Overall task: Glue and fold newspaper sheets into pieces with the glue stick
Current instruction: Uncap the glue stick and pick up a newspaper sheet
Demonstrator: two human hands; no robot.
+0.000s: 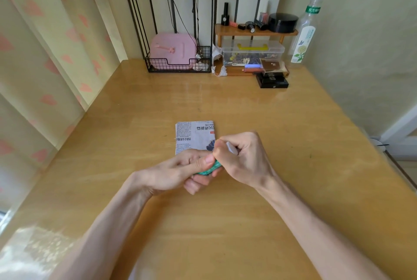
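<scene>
Down the left side of the frame, a cream curtain (45, 54) printed with pink hearts, beside the left edge of a glossy wooden table (203, 246)

At upper centre, against the wall, a black wire rack (171, 9) with hooks; at its foot a wire basket (178, 67) with a pink case (172, 48) leaning upright inside

In the middle of the frame, above the table, the left hand (171, 173), fingers curled round the lower part of a green glue stick (208, 169), thumb laid along its upper side

Just beyond the hands, flat on the table, a folded newspaper piece (191, 137), printed side up, near corner hidden behind the knuckles

Glue stick tilted, upper end towards the right and lost inside the other fist

Right of centre, the right hand (246, 160), closed into a fist, pinching a whitish cap-like piece (232, 147) between thumb and fingers, knuckles touching the left thumb

At upper right, a small wooden shelf (255, 31) with a black round jar (283, 22) and small cosmetic bottles; under it a clear plastic box (252, 50) with a yellow handle; in front, on the table, stacked black boxes (272, 81)

Farthest right along the wall, a clear plastic bottle (304, 31) with a green label, upright just beside the shelf
</scene>
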